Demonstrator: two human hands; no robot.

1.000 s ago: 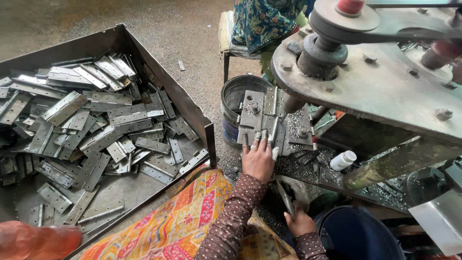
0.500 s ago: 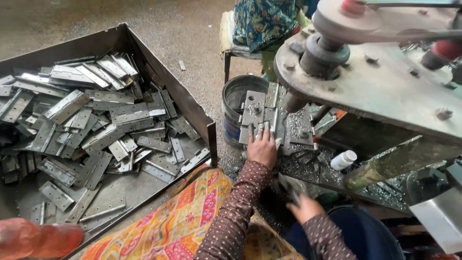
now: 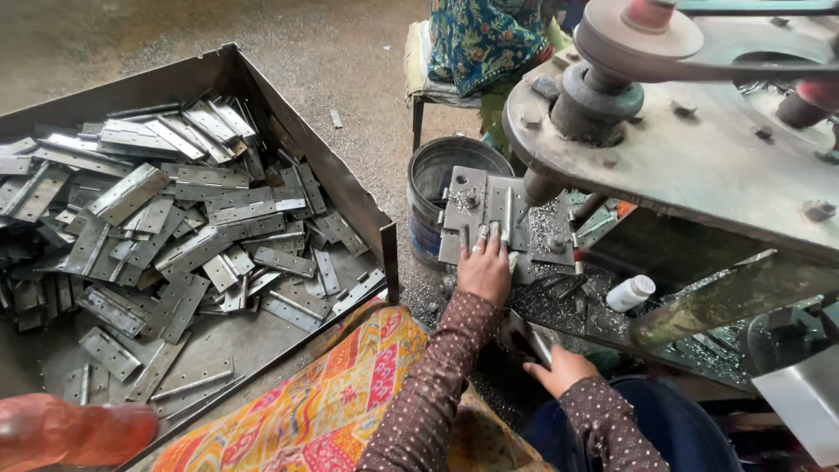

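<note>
My left hand (image 3: 485,269) lies flat, fingers spread, on a grey hinge plate (image 3: 489,214) that rests on the bed of the drilling machine (image 3: 699,166), just under its spindle. Lower down and to the right, my right hand (image 3: 559,367) is closed on the end of another metal hinge plate (image 3: 524,336), held near the machine's front edge. Both arms wear brown dotted sleeves. Metal shavings (image 3: 546,232) cover the bed around the plates.
A big steel tray (image 3: 350,188) on the left holds several loose hinge plates (image 3: 175,227). A metal bucket (image 3: 437,175) stands behind the bed, a small white bottle (image 3: 631,293) to its right. A patterned cloth (image 3: 332,411) covers my lap. Another person (image 3: 485,39) sits at the back.
My left hand has slid a little farther onto the plate on the bed. My right hand has risen slightly with its plate toward the machine.
</note>
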